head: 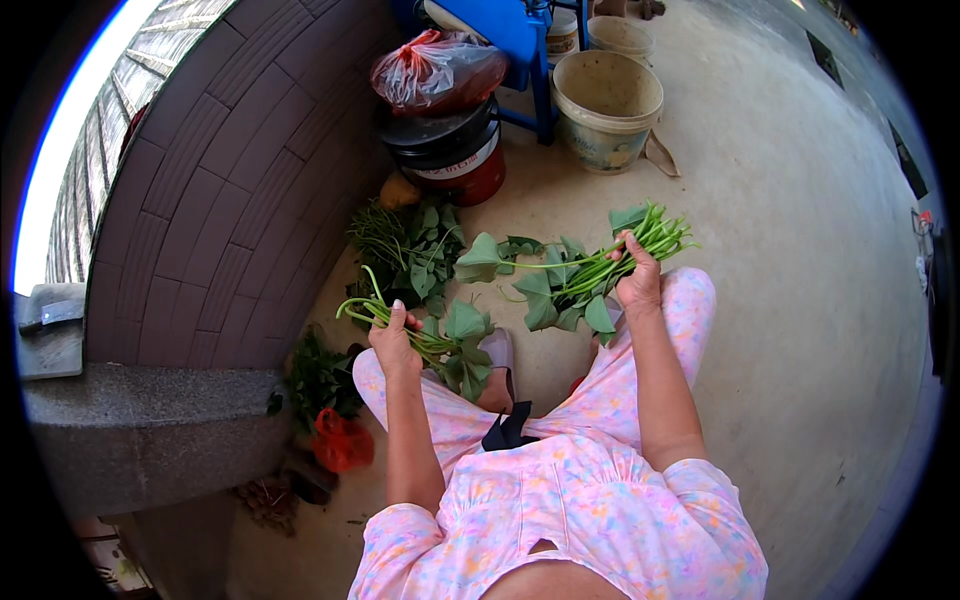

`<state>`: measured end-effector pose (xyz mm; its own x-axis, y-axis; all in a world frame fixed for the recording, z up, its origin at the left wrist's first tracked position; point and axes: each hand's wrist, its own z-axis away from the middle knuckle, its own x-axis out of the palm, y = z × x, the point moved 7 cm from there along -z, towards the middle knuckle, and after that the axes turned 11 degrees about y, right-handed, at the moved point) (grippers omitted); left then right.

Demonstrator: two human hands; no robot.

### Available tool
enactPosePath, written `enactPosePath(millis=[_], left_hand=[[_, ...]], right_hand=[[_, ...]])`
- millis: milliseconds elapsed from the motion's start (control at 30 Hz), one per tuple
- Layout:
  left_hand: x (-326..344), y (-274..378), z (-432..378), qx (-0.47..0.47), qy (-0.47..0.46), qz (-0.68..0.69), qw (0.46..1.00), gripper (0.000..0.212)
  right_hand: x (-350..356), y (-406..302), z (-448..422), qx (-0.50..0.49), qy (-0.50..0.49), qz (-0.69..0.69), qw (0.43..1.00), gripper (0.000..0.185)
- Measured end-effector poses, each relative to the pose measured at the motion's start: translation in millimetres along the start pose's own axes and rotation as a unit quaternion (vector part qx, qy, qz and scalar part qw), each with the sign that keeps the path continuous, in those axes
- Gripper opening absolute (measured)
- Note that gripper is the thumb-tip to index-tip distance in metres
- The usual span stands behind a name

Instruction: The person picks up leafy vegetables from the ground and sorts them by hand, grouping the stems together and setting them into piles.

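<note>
My right hand (639, 276) grips a thick bunch of leafy green stems (589, 277), its cut ends fanning out at the upper right and broad leaves hanging to the left. One long stem with a large leaf (480, 259) sticks out from that bunch towards the middle. In my left hand (396, 341) is a smaller bunch of the same greens (457, 345), stem ends curling up to the left and leaves drooping over my left leg. Both bunches are held above my lap, apart from each other. A pile of leafy greens (412, 251) lies on the floor beyond my left hand.
Against the tiled wall (225, 187) stands a lidded red bucket (465, 169) bearing writing, with a tied plastic bag (435, 75) on top. A pale bucket (607, 112) sits near a blue metal frame (536, 90). More greens (319, 379) and a red plastic bag (341, 442) lie at left.
</note>
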<state>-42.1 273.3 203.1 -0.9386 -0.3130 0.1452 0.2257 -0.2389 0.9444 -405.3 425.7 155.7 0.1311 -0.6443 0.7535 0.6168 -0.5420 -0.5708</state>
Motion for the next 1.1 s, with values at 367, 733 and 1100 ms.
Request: enactPosePath(millis=[367, 733, 1100], left_hand=[[5.9, -2.5, 9.5, -0.022, -0.017, 0.005, 1.0, 0.015], [20.9, -8.0, 18.5, -0.078, -0.101, 0.043, 0.991, 0.01], [45.4, -12.3, 42.6, -0.14, -0.218, 0.044, 0.965, 0.017]], right_hand=[[6.4, -3.7, 3.0, 0.067, -0.067, -0.135, 0.986, 0.011], [-15.3, 5.4, -8.3, 0.07, 0.023, -0.087, 0.993, 0.012], [6.5, 8.1, 8.5, 0.018, -0.023, 0.059, 0.998, 0.008]])
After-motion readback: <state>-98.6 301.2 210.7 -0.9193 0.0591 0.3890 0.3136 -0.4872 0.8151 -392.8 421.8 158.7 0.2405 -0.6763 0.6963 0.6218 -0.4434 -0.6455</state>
